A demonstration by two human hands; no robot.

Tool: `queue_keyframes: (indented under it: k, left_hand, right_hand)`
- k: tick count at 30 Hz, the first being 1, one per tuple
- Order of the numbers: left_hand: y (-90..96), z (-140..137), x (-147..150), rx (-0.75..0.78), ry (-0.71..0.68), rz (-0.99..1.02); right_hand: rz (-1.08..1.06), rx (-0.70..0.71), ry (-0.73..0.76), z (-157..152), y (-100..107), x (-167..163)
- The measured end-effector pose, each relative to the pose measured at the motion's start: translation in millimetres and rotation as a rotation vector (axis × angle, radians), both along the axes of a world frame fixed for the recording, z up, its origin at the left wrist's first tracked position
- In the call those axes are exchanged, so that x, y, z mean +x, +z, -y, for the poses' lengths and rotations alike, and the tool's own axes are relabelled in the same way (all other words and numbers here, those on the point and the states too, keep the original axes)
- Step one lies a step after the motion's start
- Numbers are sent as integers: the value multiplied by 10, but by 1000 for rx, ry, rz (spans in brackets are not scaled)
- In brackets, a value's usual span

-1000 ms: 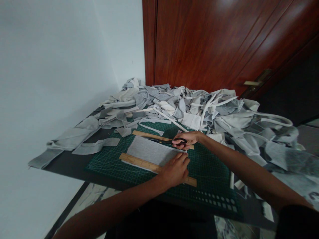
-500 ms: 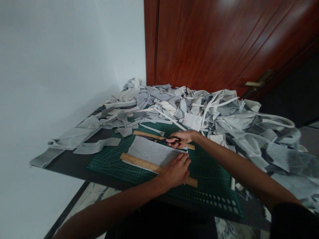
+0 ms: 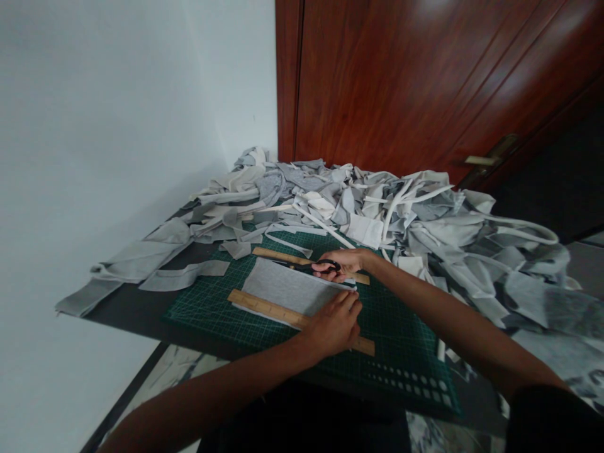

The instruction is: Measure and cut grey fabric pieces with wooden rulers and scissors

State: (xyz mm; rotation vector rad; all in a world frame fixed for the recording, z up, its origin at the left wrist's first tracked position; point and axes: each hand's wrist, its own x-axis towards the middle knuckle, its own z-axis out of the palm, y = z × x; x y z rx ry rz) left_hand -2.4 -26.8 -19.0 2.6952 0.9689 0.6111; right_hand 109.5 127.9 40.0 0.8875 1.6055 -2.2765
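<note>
My right hand point(image 3: 343, 264) is closed round the handles of black scissors point(image 3: 331, 265), whose blades point left along the far edge of a grey piece of fabric point(image 3: 287, 282). My left hand point(image 3: 334, 321) lies over the fabric's right end, fingers curled and gripping its edge; the fingertips are partly hidden. A wooden ruler point(image 3: 264, 305) lies across the near side of the fabric and passes beneath my left hand. Beyond the far edge lies a second wooden ruler point(image 3: 283, 254), partly behind the scissors and my right hand.
A green cutting mat point(image 3: 401, 340) lies under the work on a dark table point(image 3: 141, 314). Grey and white fabric scraps point(image 3: 302, 182) are heaped along the back and right. Loose strips point(image 3: 189, 275) lie at left. Behind are a white wall point(image 3: 141, 126) and a brown door point(image 3: 401, 82).
My right hand and the scissors have shifted slightly left along the fabric's far edge. My left hand, the fabric and both rulers stay almost where they were.
</note>
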Motion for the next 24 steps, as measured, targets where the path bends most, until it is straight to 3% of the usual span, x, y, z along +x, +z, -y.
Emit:
queue_keyframes:
  k: [11,16,19,22,24]
  left_hand:
    - [4,9,-5,-31,-3,3]
    - [-2,-2,1,-9,2,4]
    - [2,-9,-5,-12,1,8]
    - [20,-20,-21,-8,-13,9]
    - [39,-33,-39,-2,-28,16]
  right_hand:
    - [3,116,81,-56,15,-19]
    - [4,258,69,67,170,18]
    - [-15,516,-49,229,270,203]
    - [28,919,-269,419,244,549]
    - [195,1190,-427,526,145,844]
